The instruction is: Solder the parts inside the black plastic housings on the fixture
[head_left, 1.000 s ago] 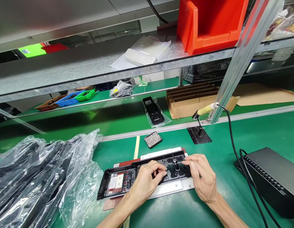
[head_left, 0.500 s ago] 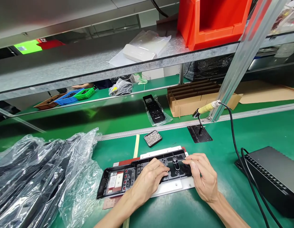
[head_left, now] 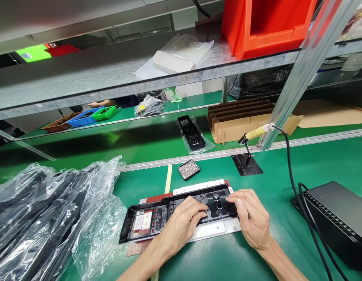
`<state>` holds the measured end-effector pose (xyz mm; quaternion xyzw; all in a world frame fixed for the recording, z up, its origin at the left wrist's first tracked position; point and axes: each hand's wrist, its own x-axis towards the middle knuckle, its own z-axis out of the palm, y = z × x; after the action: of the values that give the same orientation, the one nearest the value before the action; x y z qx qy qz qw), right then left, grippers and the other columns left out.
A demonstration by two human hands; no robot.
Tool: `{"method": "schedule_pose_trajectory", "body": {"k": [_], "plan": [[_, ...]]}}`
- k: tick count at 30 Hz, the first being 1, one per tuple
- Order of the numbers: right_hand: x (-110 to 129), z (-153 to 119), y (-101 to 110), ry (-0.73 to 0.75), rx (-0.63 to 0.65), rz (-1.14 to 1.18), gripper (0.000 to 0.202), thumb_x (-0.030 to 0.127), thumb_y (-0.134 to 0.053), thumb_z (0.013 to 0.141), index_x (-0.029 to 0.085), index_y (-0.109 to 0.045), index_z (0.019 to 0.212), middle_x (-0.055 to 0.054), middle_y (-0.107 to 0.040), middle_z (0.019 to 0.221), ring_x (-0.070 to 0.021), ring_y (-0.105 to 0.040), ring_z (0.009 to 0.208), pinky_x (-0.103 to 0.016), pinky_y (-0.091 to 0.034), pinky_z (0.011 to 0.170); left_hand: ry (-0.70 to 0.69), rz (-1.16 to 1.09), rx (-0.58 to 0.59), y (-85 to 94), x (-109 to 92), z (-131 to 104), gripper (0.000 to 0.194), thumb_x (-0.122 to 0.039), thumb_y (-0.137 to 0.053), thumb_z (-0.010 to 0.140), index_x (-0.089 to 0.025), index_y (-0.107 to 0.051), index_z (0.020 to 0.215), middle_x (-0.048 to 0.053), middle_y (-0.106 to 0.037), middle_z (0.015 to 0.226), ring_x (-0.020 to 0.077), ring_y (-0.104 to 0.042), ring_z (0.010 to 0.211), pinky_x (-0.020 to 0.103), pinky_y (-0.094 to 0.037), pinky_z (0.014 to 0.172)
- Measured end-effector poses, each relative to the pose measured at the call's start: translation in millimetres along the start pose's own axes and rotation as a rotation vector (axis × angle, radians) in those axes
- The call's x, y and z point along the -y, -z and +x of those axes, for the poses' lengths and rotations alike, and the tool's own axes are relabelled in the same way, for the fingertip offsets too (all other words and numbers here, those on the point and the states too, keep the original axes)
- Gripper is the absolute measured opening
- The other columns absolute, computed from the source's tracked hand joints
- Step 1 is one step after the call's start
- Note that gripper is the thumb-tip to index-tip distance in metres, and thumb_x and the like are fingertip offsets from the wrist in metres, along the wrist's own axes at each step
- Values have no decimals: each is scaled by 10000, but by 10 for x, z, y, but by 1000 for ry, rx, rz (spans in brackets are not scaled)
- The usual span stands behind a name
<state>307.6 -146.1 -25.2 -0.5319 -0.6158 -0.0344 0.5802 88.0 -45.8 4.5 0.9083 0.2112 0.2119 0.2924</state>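
Note:
A long black plastic housing (head_left: 175,205) lies open side up in a white and red-brown fixture (head_left: 208,231). Over its middle, my left hand (head_left: 187,218) has its fingers curled together, tips down on the inside of the housing; whatever they pinch is hidden. My right hand (head_left: 252,218) is closed at the right end, fingertips on the end of the housing and thumb beside them. Between the two hands a glossy black oval knob-like part (head_left: 217,201) stands up from a shiny inner plate.
Behind the fixture sits a small black tray (head_left: 188,170) of tiny metal pieces. A soldering iron (head_left: 257,133) rests in its stand, its cable running past a black box (head_left: 333,222). Plastic-wrapped black parts (head_left: 52,218) lie left. A bagged black panel (head_left: 191,132) and cardboard dividers (head_left: 242,119) are farther back.
The view has shifted slightly. Both hands stay at nearly the same places on the housing, with no clear change in their grip.

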Motion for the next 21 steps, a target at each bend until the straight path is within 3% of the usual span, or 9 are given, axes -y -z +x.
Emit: {"method": "schedule_pose_trajectory", "body": {"k": [6,13,18,21], "plan": [[-9,-19,13,-24,-4,10,309,3,-517,904,192,-720,1041,-78,-698,944,-222,-632,923,-430,-504,808,-154,102,-29,-23,14,-62,224,-108,-501,1019,-182,-663,1155,81,-718,1021,191,-631,936,335,-582,790],[-29,-32,12,-96,-17,55,288,54,-535,914,216,-750,1016,-75,-714,931,-232,-634,924,-436,-502,821,-196,133,-99,-36,21,-88,274,-68,-522,1002,-180,-622,1231,88,-710,1042,188,-621,930,336,-588,785],[17,43,73,-237,-58,32,304,167,-466,995,224,-762,960,-74,-715,924,-216,-644,910,-403,-518,805,-207,192,-41,-65,52,-115,282,-68,-487,1013,-180,-601,1245,100,-684,1077,203,-622,972,357,-583,813],[3,211,118,-374,-143,0,302,256,-434,1032,231,-728,1097,-76,-711,1031,-183,-657,892,-344,-541,750,-241,195,-63,-78,85,-130,300,-52,-495,1004,-171,-593,1262,105,-673,1112,204,-628,1010,347,-586,832]]}}
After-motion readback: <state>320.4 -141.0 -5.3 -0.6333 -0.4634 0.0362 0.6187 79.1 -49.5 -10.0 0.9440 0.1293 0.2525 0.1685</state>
